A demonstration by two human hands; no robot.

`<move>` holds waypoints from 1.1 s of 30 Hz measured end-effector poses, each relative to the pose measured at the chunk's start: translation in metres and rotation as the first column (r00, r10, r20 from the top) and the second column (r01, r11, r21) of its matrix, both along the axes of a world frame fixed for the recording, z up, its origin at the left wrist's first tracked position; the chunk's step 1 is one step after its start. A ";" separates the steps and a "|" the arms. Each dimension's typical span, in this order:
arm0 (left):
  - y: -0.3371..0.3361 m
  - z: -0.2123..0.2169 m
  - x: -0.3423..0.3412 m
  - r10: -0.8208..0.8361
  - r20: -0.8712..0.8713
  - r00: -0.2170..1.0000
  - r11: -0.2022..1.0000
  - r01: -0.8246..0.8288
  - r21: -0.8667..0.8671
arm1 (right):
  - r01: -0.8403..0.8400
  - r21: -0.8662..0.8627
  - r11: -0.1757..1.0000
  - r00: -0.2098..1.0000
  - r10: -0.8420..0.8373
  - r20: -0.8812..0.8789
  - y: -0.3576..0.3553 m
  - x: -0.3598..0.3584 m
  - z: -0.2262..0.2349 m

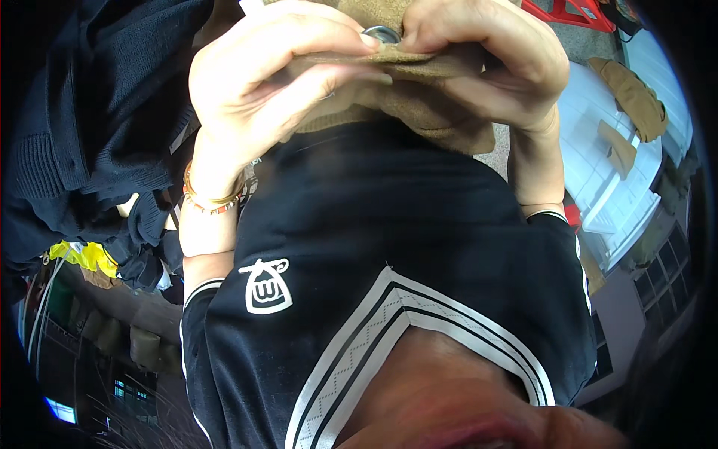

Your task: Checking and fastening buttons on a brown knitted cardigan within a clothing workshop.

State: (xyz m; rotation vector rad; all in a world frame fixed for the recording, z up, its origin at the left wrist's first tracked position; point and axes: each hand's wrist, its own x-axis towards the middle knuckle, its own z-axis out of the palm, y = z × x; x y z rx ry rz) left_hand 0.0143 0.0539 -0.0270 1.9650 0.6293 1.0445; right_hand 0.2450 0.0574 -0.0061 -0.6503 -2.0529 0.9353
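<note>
At the top of the head view, both of my hands hold up a brown, fuzzy knit cloth (437, 112) by a folded edge. My left hand (258, 78), with bracelets at its wrist, has the fold between fingertips and thumb. Across from it, my right hand (505, 56) pinches the same edge, its thumb and curled index finger pressed together. Between the two sets of fingertips a shiny, rounded metal piece (382, 34) shows at the fold; its kind is unclear. The cloth hangs down in front of my black top, and its far part runs out of the picture.
Dark knit garments (112, 97) are heaped close at the left, with a bright yellow item (86, 257) below them. On the right, a white slatted surface (591, 142) carries brown cloth pieces (636, 101). A red plastic object (565, 13) stands at the top right.
</note>
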 end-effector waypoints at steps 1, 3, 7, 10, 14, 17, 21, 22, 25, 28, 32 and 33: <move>0.000 -0.001 0.000 -0.008 0.024 1.000 0.999 0.009 -0.039 | 0.008 -0.001 1.000 1.000 -0.008 0.004 0.000 -0.001 0.001; 0.000 -0.002 -0.001 -0.009 0.025 1.000 0.999 0.010 -0.030 | 0.073 0.050 0.996 0.989 -0.065 -0.134 -0.001 -0.003 0.002; 0.001 -0.002 -0.001 -0.009 0.015 1.000 1.000 0.009 0.001 | 0.073 0.085 0.994 0.997 -0.075 0.029 -0.004 -0.003 0.003; 0.002 0.000 0.001 0.017 0.010 1.000 0.998 -0.017 0.061 | 0.178 0.110 0.978 0.975 -0.160 -0.156 -0.006 -0.010 -0.001; -0.002 0.005 0.006 0.059 0.010 0.998 0.998 -0.060 0.020 | 0.302 0.183 0.936 0.948 -0.274 -0.163 -0.009 -0.016 -0.002; -0.005 0.005 0.012 0.107 -0.010 0.994 0.993 -0.106 0.044 | 0.279 0.273 0.921 0.960 -0.273 -0.061 -0.014 -0.007 0.007; -0.003 0.001 0.021 0.194 0.011 0.981 0.959 -0.192 0.210 | 0.220 0.293 0.930 0.947 -0.276 0.165 -0.025 0.001 0.014; 0.000 0.001 0.023 0.205 -0.015 0.979 0.921 -0.188 0.342 | 0.236 0.340 0.910 0.938 -0.305 0.164 -0.027 0.002 0.013; 0.011 0.000 0.031 0.307 -0.066 0.949 0.819 -0.229 0.526 | 0.301 0.359 0.884 0.907 -0.381 0.179 -0.030 0.010 0.011; 0.021 -0.002 0.035 0.413 -0.143 0.899 0.803 -0.286 0.522 | 0.489 0.238 0.839 0.748 -0.544 0.379 -0.035 0.033 0.014; 0.007 -0.001 0.012 0.247 -0.251 0.936 0.957 -0.195 0.216 | 0.473 0.170 0.865 0.770 -0.499 0.397 -0.032 0.062 0.006; 0.005 -0.002 0.003 0.207 -0.272 0.940 0.978 -0.202 0.047 | 0.478 0.130 0.869 0.773 -0.486 0.408 -0.034 0.064 0.004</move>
